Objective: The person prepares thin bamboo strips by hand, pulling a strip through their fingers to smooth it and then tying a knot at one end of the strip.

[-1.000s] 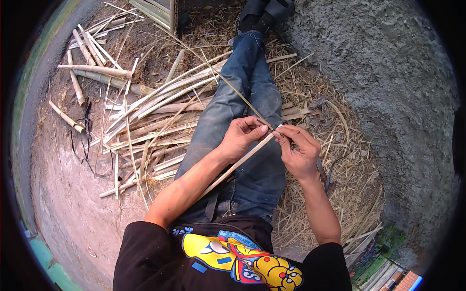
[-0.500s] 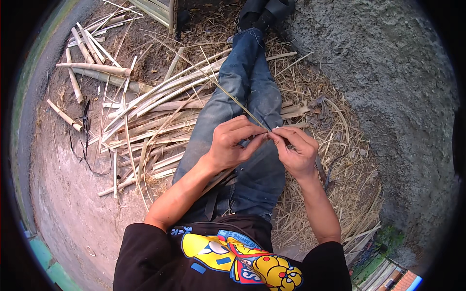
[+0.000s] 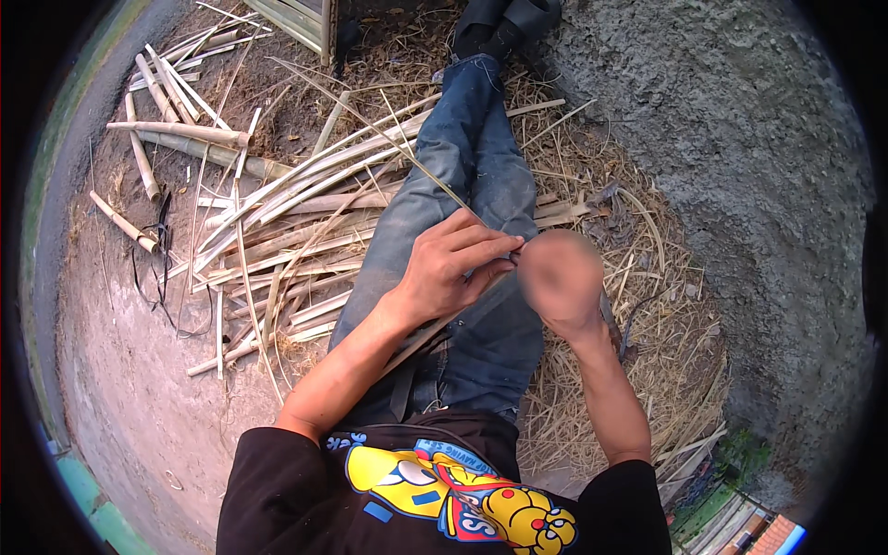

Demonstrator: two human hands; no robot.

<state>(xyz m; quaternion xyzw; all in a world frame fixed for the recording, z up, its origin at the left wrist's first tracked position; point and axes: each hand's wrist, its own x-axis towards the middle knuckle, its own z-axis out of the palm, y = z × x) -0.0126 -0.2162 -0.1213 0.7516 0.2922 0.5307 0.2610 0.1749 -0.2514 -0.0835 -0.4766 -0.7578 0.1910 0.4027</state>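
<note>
Over my lap, my left hand is closed, thumb and forefinger pinching the end of a thin bamboo strip. The strip slants away to the upper left, over my jeans and the pile. Close against those fingertips is my right hand; a blur covers its fingers, so what it holds cannot be made out. A long flat brownish piece lies on my lap beneath my left wrist, partly hidden by it. My outstretched legs are crossed at the ankles.
Split bamboo slats are piled left of my legs. Farther left lie bamboo tube pieces and a black cord. Shavings cover the ground on the right, beside a rough grey wall. A slatted bamboo frame stands at the far edge.
My left hand has shifted slightly right and its fingers now point more toward the right hand. The strip's far end has swung slightly left. My right hand has become blurred.
</note>
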